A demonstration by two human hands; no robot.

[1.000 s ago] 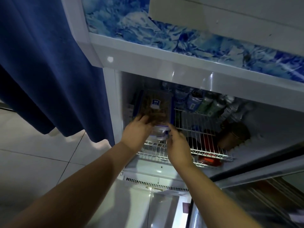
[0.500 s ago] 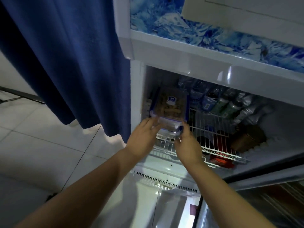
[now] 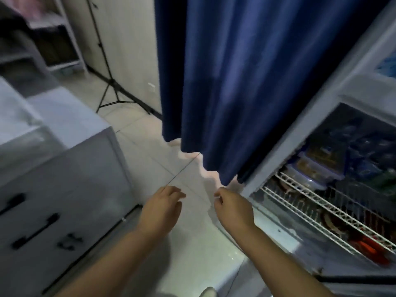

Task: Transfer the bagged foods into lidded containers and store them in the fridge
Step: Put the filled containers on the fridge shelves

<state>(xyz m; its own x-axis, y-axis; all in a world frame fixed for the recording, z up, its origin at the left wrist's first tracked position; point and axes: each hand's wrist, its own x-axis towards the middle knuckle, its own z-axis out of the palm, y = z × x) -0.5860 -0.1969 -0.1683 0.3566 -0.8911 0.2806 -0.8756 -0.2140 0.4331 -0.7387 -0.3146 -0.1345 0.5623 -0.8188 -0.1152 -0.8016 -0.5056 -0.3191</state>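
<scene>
The open fridge (image 3: 334,86) fills the right side. Lidded clear containers (image 3: 317,161) with brownish food sit stacked at the left end of its white wire shelf (image 3: 321,202). My left hand (image 3: 160,209) hovers over the tiled floor, fingers relaxed and holding nothing. A little to its right, my right hand (image 3: 231,204) hangs with loosely curled fingers, also holding nothing, just left of the fridge's lower corner. Both hands are outside the fridge, well apart from the containers.
A blue curtain (image 3: 235,82) hangs left of the fridge. Bottles (image 3: 372,159) lie behind the containers and red packs (image 3: 368,245) below the shelf. A white cabinet with black handles (image 3: 64,200) stands at left, a tripod stand (image 3: 111,82) behind it.
Both hands let go of the container, now left on the stack, and drew back out of the fridge. The view swung left, showing floor, cabinet and curtain.
</scene>
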